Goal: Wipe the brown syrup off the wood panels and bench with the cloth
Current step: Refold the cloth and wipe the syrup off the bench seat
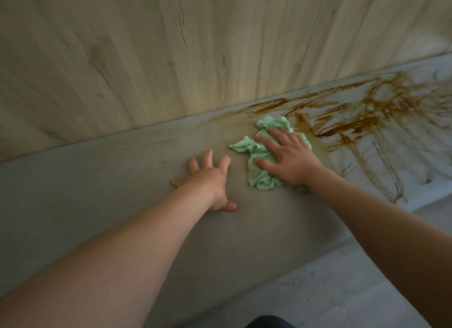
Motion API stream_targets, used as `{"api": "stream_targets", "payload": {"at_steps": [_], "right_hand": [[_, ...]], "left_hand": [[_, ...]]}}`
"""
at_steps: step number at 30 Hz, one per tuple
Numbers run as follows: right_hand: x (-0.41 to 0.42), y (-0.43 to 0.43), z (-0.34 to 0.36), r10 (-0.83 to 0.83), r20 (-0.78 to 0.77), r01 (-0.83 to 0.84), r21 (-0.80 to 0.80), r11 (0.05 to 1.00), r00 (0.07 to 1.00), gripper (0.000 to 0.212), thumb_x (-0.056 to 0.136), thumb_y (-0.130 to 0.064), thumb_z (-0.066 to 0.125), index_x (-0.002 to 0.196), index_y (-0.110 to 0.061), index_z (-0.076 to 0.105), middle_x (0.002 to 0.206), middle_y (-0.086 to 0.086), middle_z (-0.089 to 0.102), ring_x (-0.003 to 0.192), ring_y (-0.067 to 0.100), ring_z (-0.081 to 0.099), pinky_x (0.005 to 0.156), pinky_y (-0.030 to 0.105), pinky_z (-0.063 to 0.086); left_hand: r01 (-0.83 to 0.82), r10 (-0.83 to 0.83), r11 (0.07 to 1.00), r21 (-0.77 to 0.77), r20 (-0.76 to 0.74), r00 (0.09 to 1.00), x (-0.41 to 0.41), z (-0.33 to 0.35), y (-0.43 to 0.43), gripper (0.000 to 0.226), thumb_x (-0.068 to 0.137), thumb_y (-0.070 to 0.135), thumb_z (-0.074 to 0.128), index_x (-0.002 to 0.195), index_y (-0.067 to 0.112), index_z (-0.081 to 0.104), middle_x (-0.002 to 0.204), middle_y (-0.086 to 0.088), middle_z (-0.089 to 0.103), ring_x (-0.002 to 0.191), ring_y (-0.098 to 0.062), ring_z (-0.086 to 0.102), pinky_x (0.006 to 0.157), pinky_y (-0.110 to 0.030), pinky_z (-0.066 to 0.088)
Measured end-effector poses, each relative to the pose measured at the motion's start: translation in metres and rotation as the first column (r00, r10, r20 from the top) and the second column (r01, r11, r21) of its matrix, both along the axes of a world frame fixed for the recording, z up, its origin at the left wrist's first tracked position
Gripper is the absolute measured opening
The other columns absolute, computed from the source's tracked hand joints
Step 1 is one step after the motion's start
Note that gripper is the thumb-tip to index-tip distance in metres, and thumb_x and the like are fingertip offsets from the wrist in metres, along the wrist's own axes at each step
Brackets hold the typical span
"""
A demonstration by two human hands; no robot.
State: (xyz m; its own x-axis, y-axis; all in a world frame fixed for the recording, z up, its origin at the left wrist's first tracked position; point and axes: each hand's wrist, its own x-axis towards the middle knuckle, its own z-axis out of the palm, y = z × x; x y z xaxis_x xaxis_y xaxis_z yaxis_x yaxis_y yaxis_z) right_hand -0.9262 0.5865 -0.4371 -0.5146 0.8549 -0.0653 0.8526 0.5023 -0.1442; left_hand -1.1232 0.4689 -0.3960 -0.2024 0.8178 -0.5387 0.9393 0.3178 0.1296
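Note:
A crumpled pale green cloth (259, 154) lies on the grey bench (97, 181), at the left end of the brown syrup streaks (362, 117). My right hand (288, 156) presses flat on the cloth, fingers spread and straight. To its left, my left hand (208, 178) rests palm down on the bare bench with fingers splayed, holding nothing. The syrup runs in smeared lines across the bench's right half, up to the foot of the pale wood panels (195, 46). The panels in view show dark grain marks; the picture is blurred.
The bench's front edge drops to a light grey floor (342, 291) at the lower right. A dark bit of clothing (269, 322) shows at the bottom edge. The wood panels rise directly behind the bench.

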Motion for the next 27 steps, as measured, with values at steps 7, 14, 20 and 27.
{"api": "stream_targets", "payload": {"at_steps": [7,14,20,27], "right_hand": [[-0.050,0.085,0.008,-0.452,0.018,0.452,-0.069,0.889,0.892,0.092,0.091,-0.078,0.021,0.166,-0.028,0.006,0.172,0.018,-0.002,0.159,0.039,-0.005,0.127,0.055,-0.002],[-0.059,0.071,-0.001,-0.032,-0.028,0.032,0.029,0.999,0.999,0.084,0.092,-0.081,0.032,0.164,-0.040,0.014,0.173,0.006,0.011,0.159,0.030,0.007,0.128,0.047,0.006],[-0.083,0.117,0.006,-0.513,0.028,0.514,-0.035,0.857,0.858,0.097,0.090,-0.079,0.024,0.166,-0.022,0.007,0.170,0.025,0.000,0.155,0.050,-0.005,0.126,0.060,-0.003],[-0.094,0.064,0.006,-0.002,0.004,0.002,0.000,1.000,1.000,0.078,0.094,-0.079,0.028,0.163,-0.045,0.013,0.174,0.003,0.010,0.160,0.028,0.006,0.128,0.047,0.003]], "left_hand": [[0.013,-0.013,0.999,0.036,0.016,1.000,-0.004,-0.009,-0.002,0.128,0.076,0.049,0.088,0.161,0.044,-0.008,0.169,0.009,-0.025,0.156,-0.037,-0.020,0.108,-0.084,0.017],[0.031,-0.031,0.999,-0.029,0.002,1.000,-0.005,-0.008,0.009,0.131,0.074,0.052,0.088,0.161,0.043,-0.010,0.169,0.008,-0.025,0.155,-0.041,-0.020,0.105,-0.086,0.017],[0.044,-0.044,0.997,-0.066,0.003,0.999,-0.008,-0.012,0.014,0.132,0.074,0.052,0.088,0.161,0.042,-0.011,0.168,0.007,-0.029,0.154,-0.042,-0.022,0.103,-0.088,0.016],[0.054,-0.055,0.996,-0.068,-0.011,0.998,-0.008,-0.013,0.014,0.130,0.075,0.054,0.087,0.161,0.043,-0.010,0.169,0.008,-0.026,0.155,-0.042,-0.020,0.102,-0.088,0.019]]}}
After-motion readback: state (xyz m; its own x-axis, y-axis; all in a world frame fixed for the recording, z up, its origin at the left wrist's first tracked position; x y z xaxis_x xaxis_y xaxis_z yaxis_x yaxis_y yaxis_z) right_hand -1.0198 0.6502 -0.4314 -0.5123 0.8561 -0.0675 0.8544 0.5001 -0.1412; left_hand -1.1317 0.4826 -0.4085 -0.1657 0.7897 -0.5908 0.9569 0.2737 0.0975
